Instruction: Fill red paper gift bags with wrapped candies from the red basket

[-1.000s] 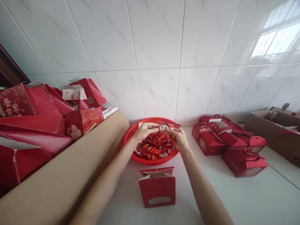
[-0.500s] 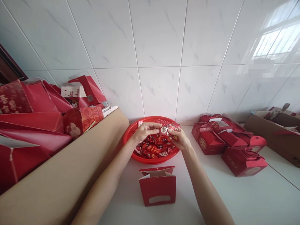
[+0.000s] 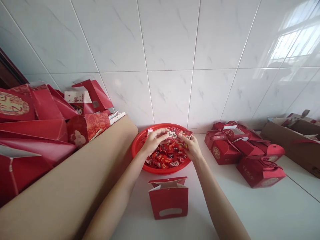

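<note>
Over the red plastic basket (image 3: 137, 146), my left hand (image 3: 155, 140) is closed on a wrapped candy (image 3: 171, 134) with a white label and dark characters. My right hand (image 3: 191, 145) is closed beside it, with red candy wrappers (image 3: 187, 134) showing at its fingertips. Loose red-wrapped candies (image 3: 165, 157) fill the basket below both hands. In front of the basket stands a red paper gift box (image 3: 168, 202), upright with its top open and a pale oval on its front. The insides of both palms are hidden.
A large cardboard carton (image 3: 75, 173) of red gift boxes (image 3: 32, 130) stands at the left. Closed red gift boxes (image 3: 261, 171) cluster at the right on the white table (image 3: 200, 213). Beyond them is another carton (image 3: 292, 143). A tiled wall (image 3: 170, 96) borders the back.
My hands have drawn slightly apart, and the white-labelled candy now sits at my left fingertips. The basket and the gift box in front have stayed in place.
</note>
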Demonstrator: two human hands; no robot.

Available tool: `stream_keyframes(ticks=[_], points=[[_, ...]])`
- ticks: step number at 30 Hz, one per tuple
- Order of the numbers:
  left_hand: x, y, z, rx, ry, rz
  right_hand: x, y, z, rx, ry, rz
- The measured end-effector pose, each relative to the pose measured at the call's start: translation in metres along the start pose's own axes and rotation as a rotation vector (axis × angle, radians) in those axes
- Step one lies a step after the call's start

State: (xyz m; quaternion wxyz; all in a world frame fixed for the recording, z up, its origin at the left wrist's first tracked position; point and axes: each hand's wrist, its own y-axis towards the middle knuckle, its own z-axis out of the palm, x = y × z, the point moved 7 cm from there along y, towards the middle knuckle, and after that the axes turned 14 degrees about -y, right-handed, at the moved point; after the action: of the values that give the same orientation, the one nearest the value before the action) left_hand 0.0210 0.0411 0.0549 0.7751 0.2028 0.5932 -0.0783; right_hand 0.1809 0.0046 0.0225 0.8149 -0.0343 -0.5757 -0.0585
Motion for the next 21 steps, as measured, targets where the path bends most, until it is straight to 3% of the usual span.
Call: stream_keyframes(ticks=[5, 12, 17, 21], points=[[-0.010, -0.003, -0.005, -0.041, 0.238, 0.158, -0.006, 0.006, -0.002, 0.006, -0.020, 0.022], [-0.017, -0.009, 0.021, 0.047, 0.596, 0.235, -0.009, 0.004, 0.004, 0.043, -0.194, 0.037], [-0.017, -0.010, 0.032, 0.080, 0.656, 0.217, -0.008, 0.002, 0.008, 0.082, -0.236, 0.010], [-0.011, -0.009, 0.025, 0.063, 0.585, 0.219, -0.010, 0.002, 0.009, 0.093, -0.222, 0.044]])
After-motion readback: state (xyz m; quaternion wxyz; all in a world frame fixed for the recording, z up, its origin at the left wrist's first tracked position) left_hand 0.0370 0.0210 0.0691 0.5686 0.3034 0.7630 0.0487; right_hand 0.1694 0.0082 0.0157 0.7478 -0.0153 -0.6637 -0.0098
